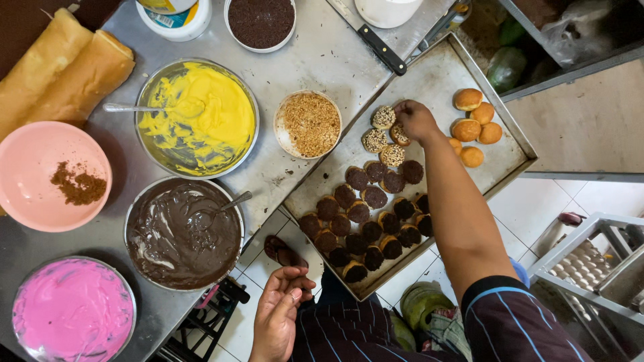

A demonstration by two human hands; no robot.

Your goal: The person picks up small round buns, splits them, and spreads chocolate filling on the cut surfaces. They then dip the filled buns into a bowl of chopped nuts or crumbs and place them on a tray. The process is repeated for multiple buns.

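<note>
Right hand (414,119) reaches over the metal tray (469,67), fingertips pinched on a nut-crusted bun (400,134) at the tray's centre, among three like it. Judged step: setting a coated bun in place. Next move likely calls for a clean release without knocking off crumbs.

Left hand (278,315) hangs open and empty at 6 o'clock, off the table edge.

Chocolate-dipped buns (365,221), glossy and domed, crowd the tray's 7 o'clock end; plain golden buns (473,124) sit at 3 o'clock. Bowl of chopped nuts (308,124), coarse and dry, lies at the tray's 9 o'clock.
</note>
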